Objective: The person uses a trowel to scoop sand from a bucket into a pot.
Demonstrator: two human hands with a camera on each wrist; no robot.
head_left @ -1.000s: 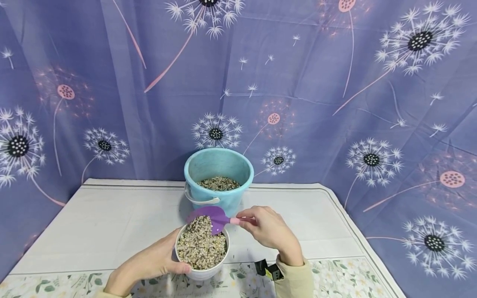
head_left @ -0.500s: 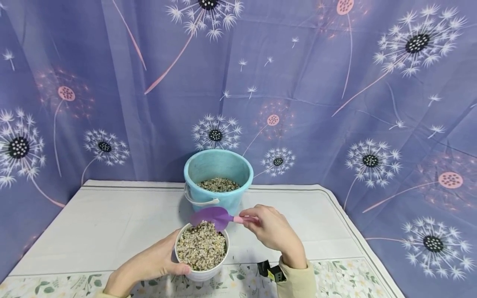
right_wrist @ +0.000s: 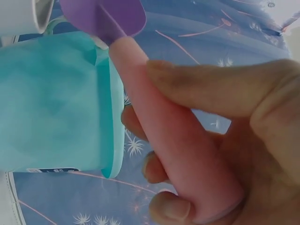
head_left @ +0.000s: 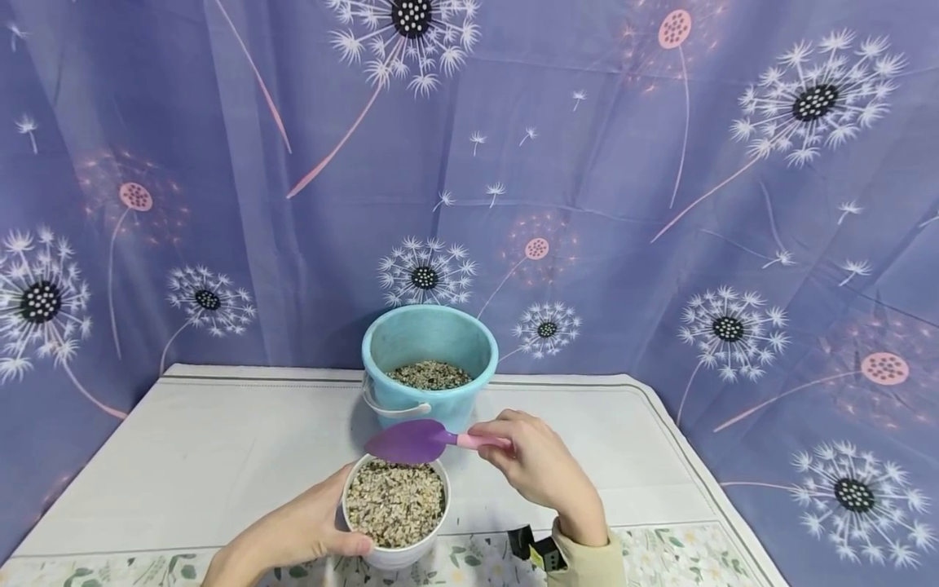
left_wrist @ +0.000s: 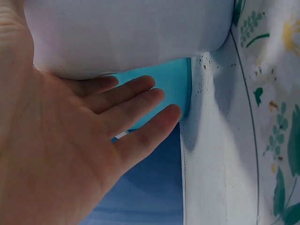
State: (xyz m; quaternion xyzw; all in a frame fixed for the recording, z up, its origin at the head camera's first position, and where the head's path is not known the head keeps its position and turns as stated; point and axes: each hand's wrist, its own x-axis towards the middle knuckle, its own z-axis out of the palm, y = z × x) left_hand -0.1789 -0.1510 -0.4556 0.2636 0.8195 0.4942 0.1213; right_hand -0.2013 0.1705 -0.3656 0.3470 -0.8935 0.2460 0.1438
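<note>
My left hand holds a white pot from its left side, thumb against the near wall. In the left wrist view, the other fingers stretch out below the pot's wall. A pale, speckled granular mix fills the pot close to the rim. My right hand grips the pink handle of a small trowel, with the thumb on top and fingers wrapped underneath. The trowel's purple blade lies across the far edge of the pot in the head view, no mix showing on it.
Behind the pot stands a light blue bucket with a white handle, partly filled with similar granules. A white table carries a floral cloth strip along the front. A purple dandelion-print curtain encloses the back and sides.
The trowel blade has turned over and drawn back toward the pot's far edge, its mix slid off. The heaped mix is now flatter. My left hand keeps its hold; the head view has tipped slightly upward.
</note>
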